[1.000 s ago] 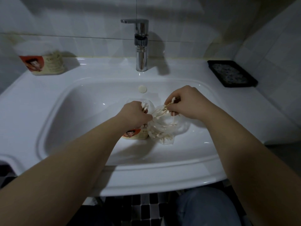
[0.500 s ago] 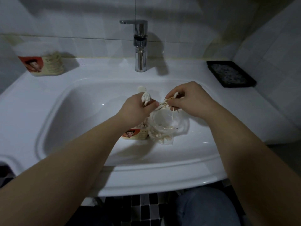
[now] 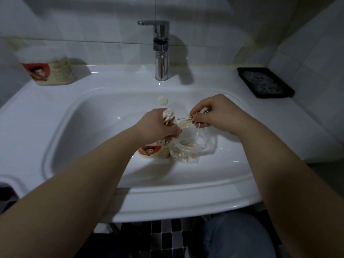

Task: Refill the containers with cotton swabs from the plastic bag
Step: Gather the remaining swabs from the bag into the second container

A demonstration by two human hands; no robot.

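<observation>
**A:** What have your hands got hold of?

**B:** My left hand (image 3: 158, 125) is curled into a fist round a bunch of cotton swabs (image 3: 168, 115), with the white tips poking out of the top. My right hand (image 3: 214, 112) has its fingers bent and pinches a few more against the thumb. Thin sticks fan across the gap between the two hands.

**A:** Where's the bag?

**B:** The plastic bag (image 3: 188, 149) lies crumpled in the basin of the sink (image 3: 74, 127), at about five o'clock from my left hand, and more sticks show through it. (I can't tell whether my left fingers also catch its edge.)

**A:** And the containers?

**B:** One container (image 3: 154, 151) stands in the basin at six o'clock from my left hand, partly hidden under it. It touches the bag, which is at its three o'clock, and swab tips show at its open top. Taking the tap (image 3: 161, 51) as twelve, the second container (image 3: 48, 69) sits on the ledge at ten o'clock, well apart from my hands. A black tray (image 3: 264, 82) is at two o'clock.
</observation>
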